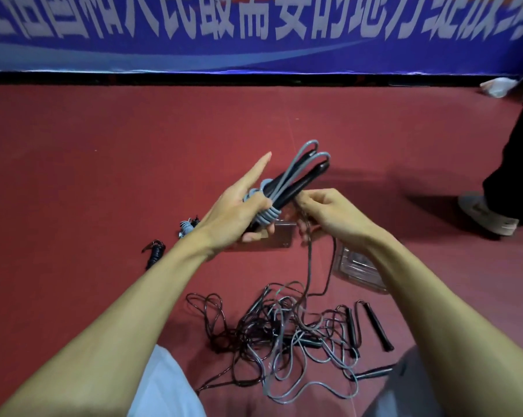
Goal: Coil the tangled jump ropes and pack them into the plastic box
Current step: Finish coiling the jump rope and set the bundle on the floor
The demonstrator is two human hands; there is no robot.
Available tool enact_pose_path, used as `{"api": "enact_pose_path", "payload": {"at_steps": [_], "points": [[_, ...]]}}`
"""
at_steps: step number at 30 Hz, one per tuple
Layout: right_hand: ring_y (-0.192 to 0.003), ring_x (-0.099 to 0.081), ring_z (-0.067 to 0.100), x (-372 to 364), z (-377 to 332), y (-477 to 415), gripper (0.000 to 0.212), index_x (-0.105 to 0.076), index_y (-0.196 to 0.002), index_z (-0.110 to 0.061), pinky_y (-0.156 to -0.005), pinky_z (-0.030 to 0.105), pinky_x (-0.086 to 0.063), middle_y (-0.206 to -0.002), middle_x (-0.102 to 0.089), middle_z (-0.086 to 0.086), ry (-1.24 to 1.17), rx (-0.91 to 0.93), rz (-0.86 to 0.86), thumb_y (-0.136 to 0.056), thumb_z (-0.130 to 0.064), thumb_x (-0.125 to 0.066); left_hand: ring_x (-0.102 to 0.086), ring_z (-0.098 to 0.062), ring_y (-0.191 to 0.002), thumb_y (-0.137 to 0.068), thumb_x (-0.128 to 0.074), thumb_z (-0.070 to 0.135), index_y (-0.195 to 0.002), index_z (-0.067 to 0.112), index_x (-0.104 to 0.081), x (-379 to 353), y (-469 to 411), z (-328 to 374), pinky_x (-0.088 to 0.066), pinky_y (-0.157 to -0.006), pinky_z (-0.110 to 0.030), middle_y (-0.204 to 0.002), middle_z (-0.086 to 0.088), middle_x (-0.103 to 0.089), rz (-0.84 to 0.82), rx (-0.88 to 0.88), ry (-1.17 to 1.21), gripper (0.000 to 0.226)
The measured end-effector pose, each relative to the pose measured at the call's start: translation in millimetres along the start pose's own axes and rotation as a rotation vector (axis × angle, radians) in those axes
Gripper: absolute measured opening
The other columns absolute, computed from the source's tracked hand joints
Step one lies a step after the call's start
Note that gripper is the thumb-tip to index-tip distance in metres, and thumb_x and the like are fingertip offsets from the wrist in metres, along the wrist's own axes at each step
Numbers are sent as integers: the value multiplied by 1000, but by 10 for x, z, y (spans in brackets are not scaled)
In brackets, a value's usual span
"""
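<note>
My left hand [239, 206] grips a grey jump rope bundle [287, 182]: two black handles with grey cord wound round their lower part, the forefinger sticking out straight. My right hand [323, 212] pinches the loose grey cord [309, 260] beside the handles; it hangs down to a tangled pile of ropes [284, 335] on the red floor. Black handles [376, 325] lie at the pile's right. A clear plastic box [272, 236] sits on the floor behind my hands, mostly hidden. Its clear lid [356, 267] lies under my right forearm.
Two coiled ropes lie on the floor to the left, one grey [186, 227] and one black [154, 252]. Another person's leg and shoe [492, 215] stand at the right. A blue banner [254, 34] runs along the back, with a white bag [496, 87] at its foot.
</note>
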State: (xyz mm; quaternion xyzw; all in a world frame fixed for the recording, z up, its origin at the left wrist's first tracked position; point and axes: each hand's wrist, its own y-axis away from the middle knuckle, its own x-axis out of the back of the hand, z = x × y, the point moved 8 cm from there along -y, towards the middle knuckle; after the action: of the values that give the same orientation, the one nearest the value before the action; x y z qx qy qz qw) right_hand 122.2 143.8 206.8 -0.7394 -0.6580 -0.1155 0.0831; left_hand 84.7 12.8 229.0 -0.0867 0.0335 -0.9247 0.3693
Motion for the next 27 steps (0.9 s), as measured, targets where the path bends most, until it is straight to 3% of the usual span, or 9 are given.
{"api": "enact_pose_path", "payload": {"at_steps": [3, 6, 8, 10, 15, 18, 22, 27], "points": [[-51, -63, 22, -116, 81, 81, 51, -60, -83, -1, -56, 36, -56, -57, -57, 6, 290, -84, -127, -96, -49, -47, -44, -12, -41, -89, -44, 4, -115, 28, -59, 117, -36, -3, -30, -38, -21, -63, -4, -58, 135, -39, -98, 38], [-50, -66, 17, -167, 244, 99, 36, -62, -79, -8, -50, 25, -54, -58, -62, 4, 607, -152, -254, -95, -40, -57, -50, -9, -45, -90, -50, 8, -95, 19, -57, 292, -43, -116, -37, -44, -24, -66, -1, -58, 265, 33, -223, 15], [-51, -66, 17, -160, 291, 82, 24, -63, -81, -11, -48, 20, -49, -58, -62, 0, 690, -132, -276, -96, -29, -59, -49, -10, -47, -87, -56, 17, -93, 21, -54, 396, -22, -177, -39, -48, -25, -66, 2, -60, 300, 73, -467, 8], [-49, -59, 8, -148, 275, 55, 15, -61, -84, -13, -48, 17, -46, -61, -62, -3, 773, -68, -263, -96, -21, -58, -45, -14, -50, -85, -60, 23, -96, 21, -52, 435, 9, -258, -37, -49, -24, -67, 2, -59, 278, 111, -661, 14], [-59, -51, 2, -263, 169, 46, 18, -63, -92, -13, -59, 13, -39, -68, -64, -1, 826, 72, -287, -100, -21, -49, -42, -20, -51, -84, -61, 23, -97, 20, -41, 421, 28, -463, -37, -49, -32, -66, -3, -55, 132, 178, -793, 24], [-61, -50, 4, -367, 63, 66, 16, -64, -94, -12, -67, 27, -44, -67, -58, -4, 858, 213, -321, -99, -22, -52, -47, -21, -56, -83, -62, 24, -96, 27, -40, 356, 39, -504, -39, -53, -34, -73, -3, -57, 46, 213, -954, 27], [-68, -51, 18, -337, -78, 72, 18, -56, -78, -22, -68, 46, -49, -70, -50, -9, 862, 396, -224, -96, -26, -58, -57, -25, -74, -79, -63, 31, -108, 36, -50, 181, 48, -515, -39, -59, -33, -84, 1, -59, -90, 252, -1139, 32], [-77, -59, 19, -89, -227, 87, 12, -73, -89, -22, -67, 46, -52, -76, -56, -11, 791, 465, 18, -85, -33, -70, -57, -22, -65, -73, -63, 37, -110, 45, -54, 6, 39, -465, -44, -57, -33, -78, 1, -61, -172, 188, -1098, 39]]}}
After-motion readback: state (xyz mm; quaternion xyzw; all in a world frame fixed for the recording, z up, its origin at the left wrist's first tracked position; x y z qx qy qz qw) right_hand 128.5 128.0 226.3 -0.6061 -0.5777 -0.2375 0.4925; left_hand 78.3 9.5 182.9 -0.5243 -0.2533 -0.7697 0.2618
